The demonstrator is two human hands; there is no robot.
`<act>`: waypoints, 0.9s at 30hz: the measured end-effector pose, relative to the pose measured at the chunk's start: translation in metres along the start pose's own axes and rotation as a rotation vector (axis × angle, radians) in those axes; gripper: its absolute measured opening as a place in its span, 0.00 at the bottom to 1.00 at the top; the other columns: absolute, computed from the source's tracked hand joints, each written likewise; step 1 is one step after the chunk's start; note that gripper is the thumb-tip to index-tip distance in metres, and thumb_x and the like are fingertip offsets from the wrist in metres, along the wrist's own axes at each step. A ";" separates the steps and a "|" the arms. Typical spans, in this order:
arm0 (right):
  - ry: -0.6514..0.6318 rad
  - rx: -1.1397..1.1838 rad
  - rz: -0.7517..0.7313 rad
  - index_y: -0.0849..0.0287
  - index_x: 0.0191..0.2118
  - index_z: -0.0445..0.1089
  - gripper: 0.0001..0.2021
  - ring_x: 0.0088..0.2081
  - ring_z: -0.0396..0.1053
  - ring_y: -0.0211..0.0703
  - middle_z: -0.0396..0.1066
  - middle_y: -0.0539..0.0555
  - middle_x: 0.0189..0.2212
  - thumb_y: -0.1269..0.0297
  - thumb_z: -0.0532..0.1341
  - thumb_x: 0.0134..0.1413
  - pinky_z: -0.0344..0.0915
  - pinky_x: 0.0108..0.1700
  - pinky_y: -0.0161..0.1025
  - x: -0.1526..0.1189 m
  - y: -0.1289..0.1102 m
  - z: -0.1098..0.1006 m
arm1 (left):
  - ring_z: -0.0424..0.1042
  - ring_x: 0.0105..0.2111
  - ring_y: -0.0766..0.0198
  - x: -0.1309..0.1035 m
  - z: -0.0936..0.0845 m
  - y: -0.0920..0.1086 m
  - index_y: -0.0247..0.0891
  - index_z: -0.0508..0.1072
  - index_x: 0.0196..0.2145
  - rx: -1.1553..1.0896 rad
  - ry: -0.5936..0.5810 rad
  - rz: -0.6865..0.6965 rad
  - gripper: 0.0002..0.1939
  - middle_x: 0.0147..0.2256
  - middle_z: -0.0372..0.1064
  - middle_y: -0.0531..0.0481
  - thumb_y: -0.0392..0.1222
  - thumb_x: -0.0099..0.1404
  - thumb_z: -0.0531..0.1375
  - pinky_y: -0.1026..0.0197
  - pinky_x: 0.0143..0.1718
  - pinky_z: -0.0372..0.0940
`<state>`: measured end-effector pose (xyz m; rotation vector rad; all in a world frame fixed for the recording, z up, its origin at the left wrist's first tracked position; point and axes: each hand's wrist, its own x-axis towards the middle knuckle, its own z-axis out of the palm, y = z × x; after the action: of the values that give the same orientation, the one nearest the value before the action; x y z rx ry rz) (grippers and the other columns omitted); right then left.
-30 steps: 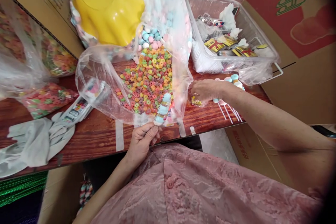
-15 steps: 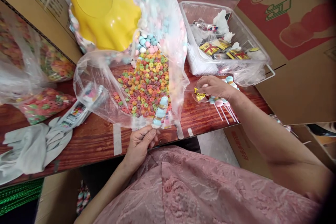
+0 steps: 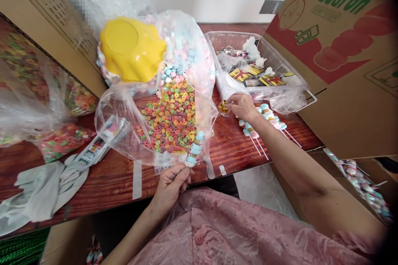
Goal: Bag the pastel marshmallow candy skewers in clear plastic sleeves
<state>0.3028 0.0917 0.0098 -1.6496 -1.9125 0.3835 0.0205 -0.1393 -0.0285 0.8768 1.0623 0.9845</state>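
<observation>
Near the table's front edge, my left hand (image 3: 172, 184) pinches the lower end of a candy skewer (image 3: 195, 149), with pale blue marshmallow pieces and gummy rings between them. It stands tilted up in front of loose ring gummies (image 3: 174, 120). My right hand (image 3: 243, 107) is at a small clear bag of shiny gold twist ties (image 3: 223, 107), thumb and fingers closed on its edge; whether a single tie is between the fingertips is hidden. Beside and partly under my right forearm lie several blue, pink and white candy skewers (image 3: 267, 112) with white sticks.
A yellow scalloped bowl (image 3: 132, 49) lies upside down on a bag of marshmallows (image 3: 186, 45). Behind my right hand stands a clear plastic bin (image 3: 264, 87) with small packets. Cardboard boxes (image 3: 351, 112) flank the table. A white glove (image 3: 40, 190) lies at left.
The head view has tilted up. My right hand and the gold-tie bag have shifted a little left and away from the skewers. My left hand still holds its skewer.
</observation>
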 end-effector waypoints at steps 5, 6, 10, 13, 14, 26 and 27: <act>0.092 0.074 0.079 0.57 0.23 0.73 0.05 0.30 0.65 0.43 0.69 0.50 0.21 0.62 0.63 0.42 0.60 0.36 0.40 -0.006 0.003 0.002 | 0.55 0.18 0.75 0.000 -0.003 -0.004 0.34 0.77 0.29 -0.008 0.009 0.002 0.21 0.21 0.63 0.55 0.58 0.63 0.63 0.68 0.21 0.48; 0.112 0.102 0.095 0.57 0.23 0.72 0.05 0.30 0.64 0.43 0.68 0.49 0.21 0.62 0.63 0.42 0.60 0.36 0.40 -0.008 0.003 0.003 | 0.55 0.18 0.75 0.001 -0.004 -0.005 0.34 0.77 0.29 -0.010 0.007 0.000 0.21 0.21 0.63 0.55 0.58 0.63 0.63 0.68 0.21 0.48; 0.130 0.270 0.126 0.57 0.22 0.69 0.07 0.29 0.64 0.42 0.66 0.48 0.20 0.60 0.64 0.41 0.60 0.34 0.39 -0.011 0.003 0.005 | 0.54 0.18 0.75 0.002 -0.009 -0.009 0.34 0.77 0.30 -0.018 0.009 -0.011 0.21 0.21 0.62 0.55 0.58 0.63 0.63 0.68 0.21 0.48; 0.113 0.458 0.166 0.57 0.23 0.66 0.12 0.25 0.63 0.38 0.67 0.49 0.20 0.54 0.65 0.43 0.60 0.28 0.37 -0.008 0.002 0.005 | 0.54 0.18 0.75 0.003 -0.012 -0.011 0.34 0.77 0.30 -0.015 0.022 -0.007 0.21 0.22 0.62 0.55 0.58 0.63 0.62 0.68 0.21 0.47; 0.106 0.522 0.186 0.57 0.23 0.66 0.14 0.23 0.61 0.37 0.67 0.49 0.19 0.51 0.65 0.43 0.58 0.25 0.36 -0.008 0.002 0.005 | 0.54 0.18 0.75 0.003 -0.012 -0.011 0.34 0.76 0.30 -0.013 0.023 -0.004 0.21 0.21 0.62 0.55 0.58 0.63 0.62 0.67 0.21 0.48; 0.103 0.988 0.328 0.56 0.27 0.62 0.23 0.22 0.61 0.34 0.70 0.49 0.26 0.47 0.72 0.32 0.51 0.19 0.32 -0.040 0.000 0.020 | 0.55 0.19 0.72 0.019 0.008 0.029 0.35 0.69 0.22 0.137 -0.068 0.080 0.22 0.20 0.59 0.55 0.55 0.65 0.60 0.66 0.21 0.49; 0.105 1.004 0.323 0.55 0.27 0.62 0.23 0.23 0.62 0.35 0.71 0.49 0.27 0.47 0.72 0.33 0.52 0.19 0.32 -0.038 -0.001 0.018 | 0.55 0.19 0.72 0.021 0.010 0.029 0.35 0.69 0.22 0.142 -0.072 0.077 0.22 0.20 0.59 0.55 0.55 0.65 0.59 0.66 0.21 0.48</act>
<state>0.2943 0.0576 -0.0125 -1.2077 -1.0374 1.1338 0.0280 -0.1117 -0.0046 1.0682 1.0528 0.9429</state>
